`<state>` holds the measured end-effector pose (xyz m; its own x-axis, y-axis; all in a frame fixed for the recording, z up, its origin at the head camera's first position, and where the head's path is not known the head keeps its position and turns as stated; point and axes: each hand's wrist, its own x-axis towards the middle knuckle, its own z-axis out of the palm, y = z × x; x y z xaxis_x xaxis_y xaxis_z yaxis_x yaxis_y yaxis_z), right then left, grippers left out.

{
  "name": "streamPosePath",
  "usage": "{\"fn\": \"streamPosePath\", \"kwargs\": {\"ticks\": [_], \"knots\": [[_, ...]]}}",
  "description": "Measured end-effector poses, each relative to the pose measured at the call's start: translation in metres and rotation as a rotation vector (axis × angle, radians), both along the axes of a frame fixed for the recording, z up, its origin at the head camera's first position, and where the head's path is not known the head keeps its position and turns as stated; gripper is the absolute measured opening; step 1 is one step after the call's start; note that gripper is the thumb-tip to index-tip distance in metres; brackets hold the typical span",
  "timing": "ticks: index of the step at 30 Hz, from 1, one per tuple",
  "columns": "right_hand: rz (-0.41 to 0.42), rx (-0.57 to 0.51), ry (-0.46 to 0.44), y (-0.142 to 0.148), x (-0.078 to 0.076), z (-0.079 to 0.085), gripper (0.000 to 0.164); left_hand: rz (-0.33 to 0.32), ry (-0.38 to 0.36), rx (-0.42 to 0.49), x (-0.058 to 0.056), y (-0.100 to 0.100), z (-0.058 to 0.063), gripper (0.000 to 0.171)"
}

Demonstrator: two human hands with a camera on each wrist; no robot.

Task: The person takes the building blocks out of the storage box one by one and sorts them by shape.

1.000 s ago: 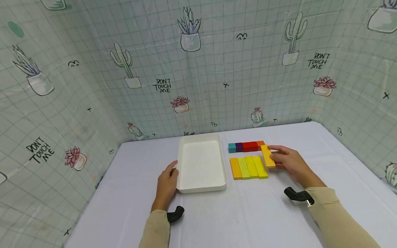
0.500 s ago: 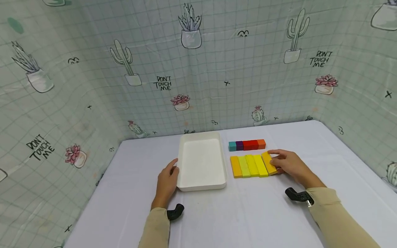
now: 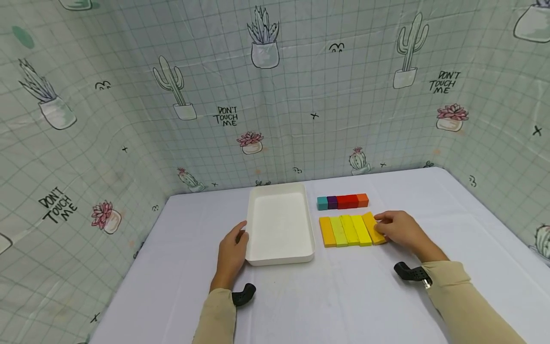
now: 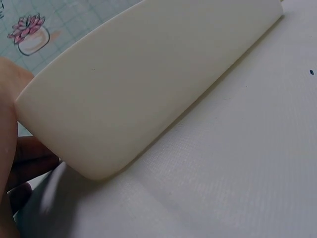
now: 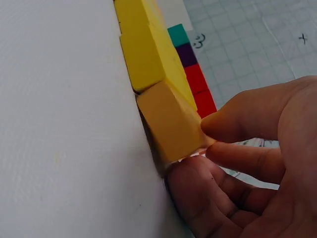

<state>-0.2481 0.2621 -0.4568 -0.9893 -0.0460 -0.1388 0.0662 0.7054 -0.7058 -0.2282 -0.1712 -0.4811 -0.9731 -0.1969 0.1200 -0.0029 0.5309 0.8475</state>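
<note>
In the head view, my right hand (image 3: 400, 230) pinches an orange-yellow block (image 3: 373, 228) by its right side. The right wrist view shows this block (image 5: 171, 121) slightly tilted, a dark gap under its near edge, its left side against a yellow block (image 5: 141, 59). It ends a row of flat blocks: an orange one (image 3: 327, 232), a lime one (image 3: 338, 231) and two yellow ones. At the left wall of a white tray (image 3: 280, 262) rests my left hand (image 3: 231, 252), fingers relaxed along the side. Tray wall (image 4: 133, 84) fills much of the left wrist view.
Behind the flat row lies a line of blocks: teal (image 3: 322, 203), purple (image 3: 332, 202), red (image 3: 347, 201) and orange (image 3: 363, 200). A white cloth (image 3: 301, 301) covers the table. Patterned fabric (image 3: 283, 86) hangs behind and on both sides.
My right hand has lowered the orange-yellow block from above the table to the right end of the flat row, turning it in line. The left hand and tray stay put.
</note>
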Motion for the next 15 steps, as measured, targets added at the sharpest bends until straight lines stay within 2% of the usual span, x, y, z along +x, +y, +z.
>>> {"fn": "streamPosePath", "kwargs": {"ticks": [5, 15], "knots": [[0.025, 0.058, 0.039, -0.0003, 0.0001, 0.0011, 0.044, -0.011, 0.007, 0.001, -0.0016, 0.0012, 0.0000, 0.042], [0.002, 0.058, 0.034, -0.0018, 0.0001, -0.0006, 0.043, -0.005, 0.009, -0.018, -0.0021, 0.0020, 0.0012, 0.042]]}}
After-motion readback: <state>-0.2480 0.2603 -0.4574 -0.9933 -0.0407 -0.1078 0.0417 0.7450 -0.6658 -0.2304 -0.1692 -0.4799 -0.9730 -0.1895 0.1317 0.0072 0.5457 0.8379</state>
